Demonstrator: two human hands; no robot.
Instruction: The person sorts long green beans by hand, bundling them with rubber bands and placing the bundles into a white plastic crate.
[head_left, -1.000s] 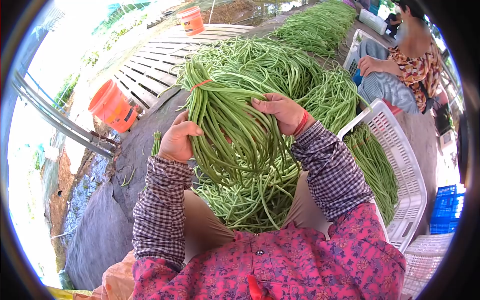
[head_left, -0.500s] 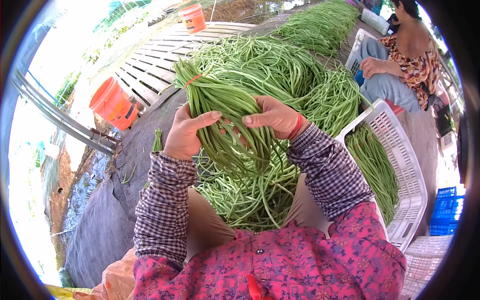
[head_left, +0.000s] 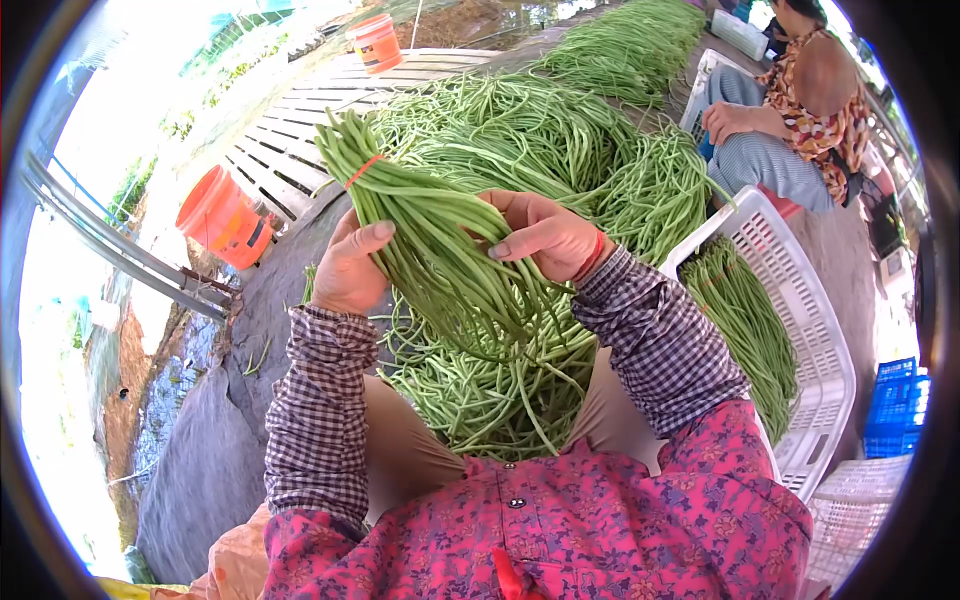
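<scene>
Between my hands is a bundle of long green beans [head_left: 440, 235], tied near its upper left end with a red band [head_left: 363, 171]. My left hand [head_left: 352, 265] grips the bundle's left side below the band, thumb on top. My right hand [head_left: 548, 235] holds the right side, its thumb across the beans and its other fingers partly hidden behind them. The loose bean ends hang toward my lap. Below and beyond the bundle lies a big heap of loose long beans [head_left: 510, 130], reaching between my knees.
At my right stands a white plastic crate [head_left: 825, 350] with bundled beans [head_left: 745, 330] inside. Blue crates [head_left: 893, 410] are farther right. Two orange buckets [head_left: 225, 218] [head_left: 376, 45] stand by slatted boards [head_left: 290, 130] at the left. Another person [head_left: 800, 120] sits at the upper right.
The bundle's banded end has swung left and slightly up, with my left hand shifting left. My right hand stays nearly in place. The view has moved slightly.
</scene>
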